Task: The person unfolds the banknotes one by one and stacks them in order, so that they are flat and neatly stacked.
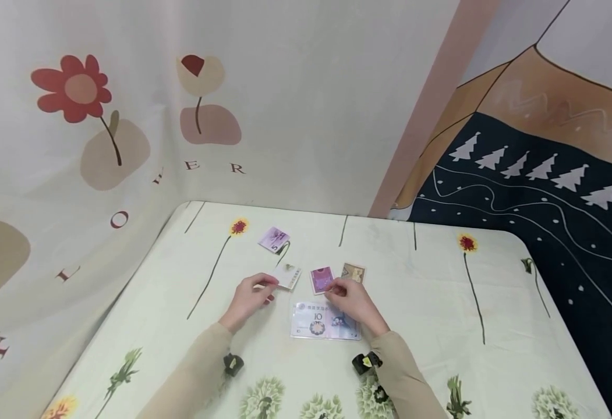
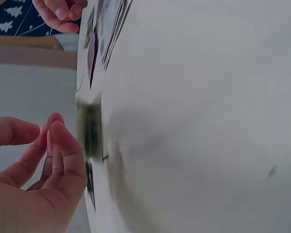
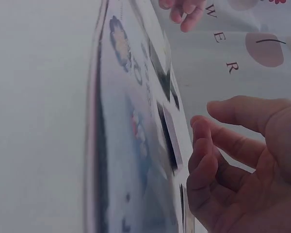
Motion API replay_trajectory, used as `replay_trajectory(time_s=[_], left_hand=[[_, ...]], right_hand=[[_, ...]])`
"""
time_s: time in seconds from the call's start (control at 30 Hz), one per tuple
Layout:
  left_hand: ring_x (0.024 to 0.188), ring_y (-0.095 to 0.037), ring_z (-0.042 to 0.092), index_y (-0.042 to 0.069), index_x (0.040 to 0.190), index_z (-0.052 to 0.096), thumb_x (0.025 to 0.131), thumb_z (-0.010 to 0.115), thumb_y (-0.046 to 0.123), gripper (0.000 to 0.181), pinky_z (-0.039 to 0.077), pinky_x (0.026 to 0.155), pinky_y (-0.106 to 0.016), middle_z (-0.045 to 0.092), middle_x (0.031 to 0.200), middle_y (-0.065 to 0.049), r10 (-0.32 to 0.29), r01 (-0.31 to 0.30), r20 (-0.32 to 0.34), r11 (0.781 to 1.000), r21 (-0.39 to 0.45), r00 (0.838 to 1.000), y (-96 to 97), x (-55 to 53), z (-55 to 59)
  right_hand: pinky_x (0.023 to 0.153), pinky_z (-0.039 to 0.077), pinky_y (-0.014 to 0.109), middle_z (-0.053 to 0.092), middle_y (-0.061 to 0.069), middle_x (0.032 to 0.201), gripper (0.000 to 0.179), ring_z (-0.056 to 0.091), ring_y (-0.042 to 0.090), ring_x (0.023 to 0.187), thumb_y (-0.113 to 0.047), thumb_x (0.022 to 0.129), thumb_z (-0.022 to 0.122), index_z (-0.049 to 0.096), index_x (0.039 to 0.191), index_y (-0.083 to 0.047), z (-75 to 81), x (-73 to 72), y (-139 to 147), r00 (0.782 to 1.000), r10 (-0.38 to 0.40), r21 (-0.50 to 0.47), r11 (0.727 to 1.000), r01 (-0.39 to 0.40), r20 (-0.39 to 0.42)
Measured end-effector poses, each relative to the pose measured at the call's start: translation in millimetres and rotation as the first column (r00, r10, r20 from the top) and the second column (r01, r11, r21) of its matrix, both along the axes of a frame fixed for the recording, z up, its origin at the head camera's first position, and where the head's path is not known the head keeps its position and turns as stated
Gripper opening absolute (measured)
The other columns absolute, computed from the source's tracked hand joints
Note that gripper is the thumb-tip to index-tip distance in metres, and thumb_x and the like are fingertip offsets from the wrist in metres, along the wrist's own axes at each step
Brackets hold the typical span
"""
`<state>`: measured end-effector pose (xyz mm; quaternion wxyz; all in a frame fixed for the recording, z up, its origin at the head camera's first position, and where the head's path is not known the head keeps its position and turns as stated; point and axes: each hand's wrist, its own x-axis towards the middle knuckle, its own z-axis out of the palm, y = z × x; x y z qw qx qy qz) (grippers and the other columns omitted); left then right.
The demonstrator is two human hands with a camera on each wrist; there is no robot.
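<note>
On the pale, flower-printed tabletop [image 1: 426,326], my left hand [image 1: 249,301], fingers bent, reached the edge of a whitish rectangular card [image 1: 288,277]; my right hand [image 1: 354,301], also curved, met a purple card's [image 1: 320,278] corner. Whether either pinched, I couldn't tell. A brown card [image 1: 354,272] lay beyond, a violet note [image 1: 273,239] farther off, and a glossy, thin-layered stack [image 1: 306,320] nearest me.

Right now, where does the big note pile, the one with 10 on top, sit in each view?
Head: big note pile just below and right of centre, partly under the right hand.
Left wrist: top edge, left of centre, seen nearly edge-on.
Right wrist: close up, full height, left of centre.
Shared landmark: right hand; top left in left wrist, lower right in right wrist.
</note>
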<state>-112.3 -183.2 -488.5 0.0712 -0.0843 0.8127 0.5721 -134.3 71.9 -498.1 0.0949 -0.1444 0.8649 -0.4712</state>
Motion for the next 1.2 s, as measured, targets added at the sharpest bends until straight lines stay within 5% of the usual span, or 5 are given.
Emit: replay_trajectory(time_s=[0.47,0.73,0.93,1.1,1.2], left_hand=[[0.112,-0.032,0.057,-0.001,0.122,0.06,0.092,0.058,0.006,0.031,0.052,0.089,-0.04,0.06,0.122,-0.019,0.128,-0.131,-0.039,0.989,-0.069,0.991,-30.6,-45.7,-7.9],[0.118,-0.033,0.053,0.0,0.125,0.059,0.092,0.06,0.012,0.035,0.046,0.097,-0.045,0.058,0.126,-0.02,0.134,-0.14,-0.061,0.982,-0.128,0.989,-39.9,-72.4,-13.5],[0.121,-0.033,0.048,0.002,0.126,0.059,0.093,0.062,0.015,0.036,0.039,0.102,-0.047,0.055,0.13,-0.019,0.064,-0.084,-0.106,0.976,-0.202,0.992,-46.9,-89.1,-14.8],[0.127,-0.038,0.042,0.0,0.132,0.054,0.092,0.063,0.015,0.044,0.031,0.107,-0.051,0.048,0.137,-0.023,-0.074,0.044,-0.11,0.966,-0.255,0.991,-48.2,-101.7,-17.6],[0.131,-0.041,0.034,0.0,0.136,0.05,0.092,0.064,0.017,0.05,0.024,0.109,-0.055,0.044,0.141,-0.024,-0.166,0.128,-0.101,0.942,-0.309,0.981,-48.5,-106.3,-19.8]], right_hand=[[0.087,0.052,0.038,0.061,0.012,0.117,0.029,0.059,0.026,0.106,-0.012,0.092,0.063,0.063,0.12,-0.004,12.7,-46.9,-42,0.997,0.018,0.054,0.998,-0.014,-0.075],[0.106,0.037,0.042,0.058,0.015,0.127,0.032,0.049,0.031,0.122,-0.014,0.091,0.064,0.063,0.121,-0.003,8.1,-73.7,-50,0.973,0.116,0.136,0.987,-0.089,-0.202],[0.107,0.036,0.041,0.056,0.013,0.13,0.032,0.047,0.03,0.124,-0.017,0.092,0.063,0.062,0.122,-0.006,4.4,-82.7,-57,0.969,0.158,0.193,0.974,-0.121,-0.189],[0.107,0.036,0.042,0.055,0.014,0.131,0.032,0.046,0.031,0.124,-0.017,0.093,0.062,0.062,0.122,-0.006,1.0,-85.4,-59,0.972,0.157,0.191,0.974,-0.123,-0.174],[0.106,0.036,0.042,0.054,0.013,0.132,0.032,0.046,0.03,0.124,-0.018,0.093,0.062,0.061,0.123,-0.007,-1.7,-85.6,-59,0.974,0.157,0.195,0.973,-0.124,-0.164]])
